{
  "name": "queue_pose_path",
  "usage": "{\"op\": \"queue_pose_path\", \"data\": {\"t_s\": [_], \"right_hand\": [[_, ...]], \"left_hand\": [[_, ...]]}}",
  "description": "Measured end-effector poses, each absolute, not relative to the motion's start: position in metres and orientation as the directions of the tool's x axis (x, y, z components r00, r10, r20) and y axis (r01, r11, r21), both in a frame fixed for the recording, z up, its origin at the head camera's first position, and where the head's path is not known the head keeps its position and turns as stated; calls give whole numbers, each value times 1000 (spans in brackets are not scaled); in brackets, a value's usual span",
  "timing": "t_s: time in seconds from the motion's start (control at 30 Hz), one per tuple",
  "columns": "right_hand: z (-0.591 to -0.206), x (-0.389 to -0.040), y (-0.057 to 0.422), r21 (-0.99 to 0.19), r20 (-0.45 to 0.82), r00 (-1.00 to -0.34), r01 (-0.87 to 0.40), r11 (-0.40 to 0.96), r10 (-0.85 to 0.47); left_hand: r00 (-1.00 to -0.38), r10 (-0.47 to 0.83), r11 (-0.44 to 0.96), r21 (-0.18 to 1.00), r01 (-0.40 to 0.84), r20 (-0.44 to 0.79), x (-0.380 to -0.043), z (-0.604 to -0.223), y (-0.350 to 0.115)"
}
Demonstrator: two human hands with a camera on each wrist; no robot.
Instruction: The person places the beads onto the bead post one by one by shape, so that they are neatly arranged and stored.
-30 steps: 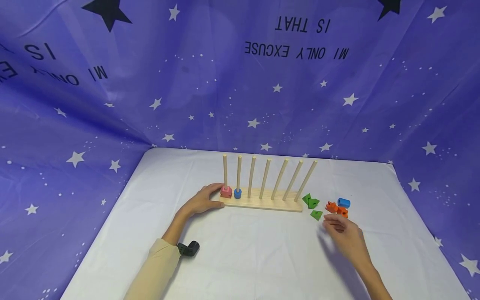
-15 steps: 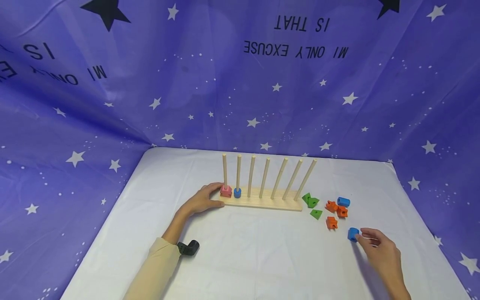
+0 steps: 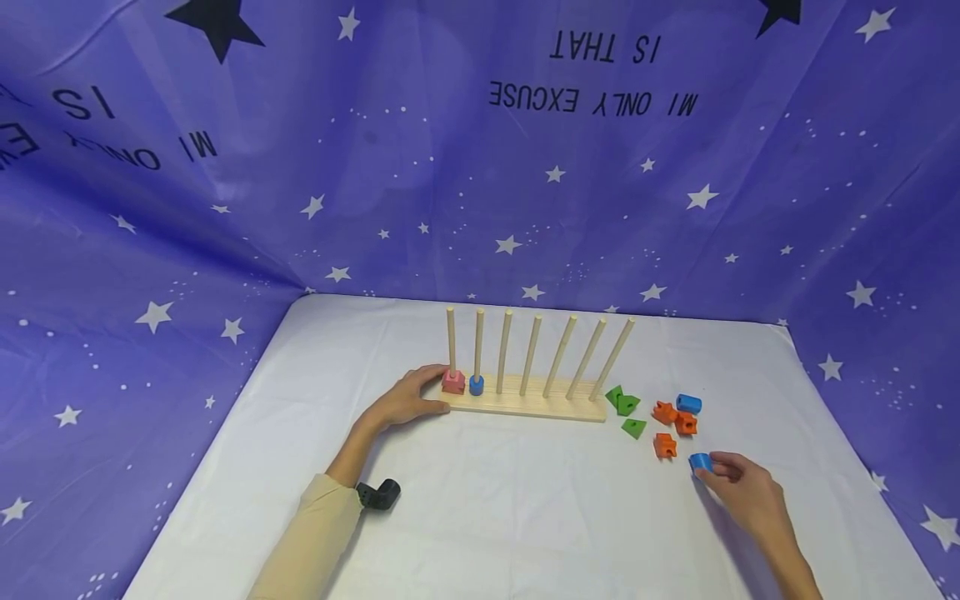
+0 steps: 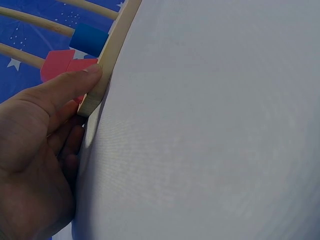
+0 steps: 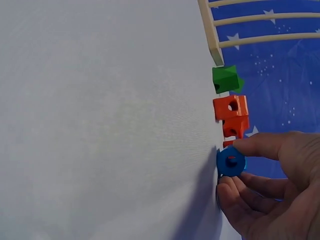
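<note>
With my right hand I am pinching a blue cylinder, the thumb bearing on one side and the fingers curling against the other; it is sitting over the white cloth, just beyond the loose pieces, and I cannot tell whether its underside is touching. I am judging it light and stiff, probably painted wood: hardly fragile, but its smooth round wall could be rolling or slipping under a loose pinch. The curved sides are offering the best hold, leaving free the end where a round hole is showing. My left hand is gripping the end of the peg board, thumb lying along its near edge, fingers wrapping behind. That board is the holder here, with seven posts standing on it: a red block is sitting low on the first beside my left hand, and a small blue bead on the second. Past its far end, green pieces, orange pieces and another blue roller are lying loose.
</note>
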State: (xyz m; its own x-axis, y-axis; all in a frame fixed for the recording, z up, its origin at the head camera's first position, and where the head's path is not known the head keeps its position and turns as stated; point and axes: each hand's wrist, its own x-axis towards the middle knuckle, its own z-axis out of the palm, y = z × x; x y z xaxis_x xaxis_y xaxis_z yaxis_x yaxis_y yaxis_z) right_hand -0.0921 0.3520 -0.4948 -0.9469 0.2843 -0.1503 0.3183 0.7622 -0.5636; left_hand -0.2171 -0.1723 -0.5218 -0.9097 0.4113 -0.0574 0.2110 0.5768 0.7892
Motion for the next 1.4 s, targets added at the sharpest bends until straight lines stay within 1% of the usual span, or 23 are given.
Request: {"op": "queue_pose_path", "data": {"t_s": [0.1,0.2,0.37,0.5,0.63,0.8,1.0,1.17,1.4], "right_hand": [[-492,-95,352,-562,-177,-947,322,762,269],[-486,-94,350,-570,-159,-953,301,765,256],[-470,-92,338,-616,-67,-971,221,756,230],[-455,-95,320,-694,54,-985,82,715,165],[-439,-102,294,-760,176,-982,-89,643,71],[-418,-113,255,-817,261,-965,-239,524,-34],[-396,-131,207,-865,371,-919,-395,308,-137],[-380,-142,172,-871,413,-892,-446,205,-186],[-358,-158,130,-871,439,-873,-471,141,-212]], "left_hand": [[-908,414,579,787,214,-58,-218,-522,-172],[-907,416,583,783,217,-59,-218,-521,-172],[-908,415,578,786,220,-51,-216,-520,-173],[-908,415,575,789,218,-51,-217,-520,-173],[-909,413,577,787,220,-49,-217,-520,-173],[-910,412,571,792,217,-48,-216,-519,-173],[-910,413,577,785,225,-43,-216,-520,-174],[-912,408,574,791,211,-52,-216,-520,-174],[-911,408,571,796,201,-62,-215,-519,-173]]}}
